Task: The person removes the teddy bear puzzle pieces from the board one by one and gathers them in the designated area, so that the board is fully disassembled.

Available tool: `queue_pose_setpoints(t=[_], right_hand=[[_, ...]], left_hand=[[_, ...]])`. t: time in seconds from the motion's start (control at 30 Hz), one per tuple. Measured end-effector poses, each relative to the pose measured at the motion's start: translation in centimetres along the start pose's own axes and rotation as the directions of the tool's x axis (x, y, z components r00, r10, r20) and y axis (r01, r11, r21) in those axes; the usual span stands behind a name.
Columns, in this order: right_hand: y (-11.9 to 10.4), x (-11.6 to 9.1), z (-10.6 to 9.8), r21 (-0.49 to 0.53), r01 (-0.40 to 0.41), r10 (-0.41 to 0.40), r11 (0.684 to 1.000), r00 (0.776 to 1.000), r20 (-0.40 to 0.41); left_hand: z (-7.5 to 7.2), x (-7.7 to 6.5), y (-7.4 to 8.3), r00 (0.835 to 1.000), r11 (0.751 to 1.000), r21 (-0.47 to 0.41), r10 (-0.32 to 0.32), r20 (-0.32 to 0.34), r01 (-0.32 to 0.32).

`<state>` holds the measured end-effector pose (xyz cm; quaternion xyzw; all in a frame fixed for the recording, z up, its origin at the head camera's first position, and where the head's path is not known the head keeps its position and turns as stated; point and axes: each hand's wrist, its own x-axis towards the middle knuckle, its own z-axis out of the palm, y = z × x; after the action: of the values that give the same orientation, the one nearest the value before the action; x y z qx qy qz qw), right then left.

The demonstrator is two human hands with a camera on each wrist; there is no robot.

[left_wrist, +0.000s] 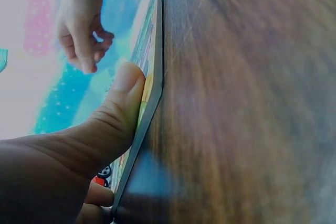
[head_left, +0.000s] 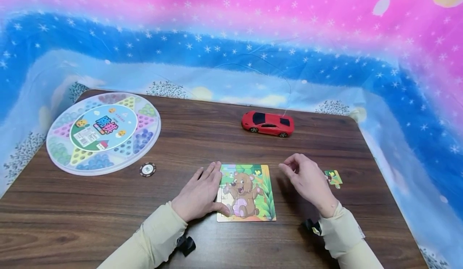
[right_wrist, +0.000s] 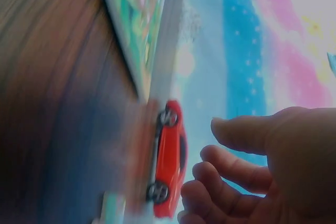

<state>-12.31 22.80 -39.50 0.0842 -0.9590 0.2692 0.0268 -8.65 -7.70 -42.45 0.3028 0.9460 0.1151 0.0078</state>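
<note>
A jigsaw puzzle (head_left: 246,192) with a brown bear on it lies flat on the table in front of me. My left hand (head_left: 200,192) rests along its left edge, fingers extended and thumb over the lower left corner; the left wrist view shows the thumb (left_wrist: 123,93) against the puzzle's edge. To the right of the puzzle, my right hand (head_left: 305,180) hovers above the table with fingers loosely bent and nothing between them. A loose puzzle piece (head_left: 335,176) lies just beyond that hand, partly hidden behind it.
A red toy car (head_left: 268,123) stands at the back of the wooden table (head_left: 195,140). On the left lies a round Chinese checkers board (head_left: 104,132), with a black-and-white poker chip (head_left: 147,169) near it. A patterned cloth (head_left: 231,52) hangs around the table.
</note>
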Motion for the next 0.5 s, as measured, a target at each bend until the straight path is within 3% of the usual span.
queue_pose_setpoints(t=[0.5], right_hand=[[-5.4,-0.5,2.8,0.029,0.166,-0.168,0.986,0.979,0.112]], left_hand=[[0.1,0.0,0.0,1.000,1.000,-0.006,-0.015,0.013,0.015]])
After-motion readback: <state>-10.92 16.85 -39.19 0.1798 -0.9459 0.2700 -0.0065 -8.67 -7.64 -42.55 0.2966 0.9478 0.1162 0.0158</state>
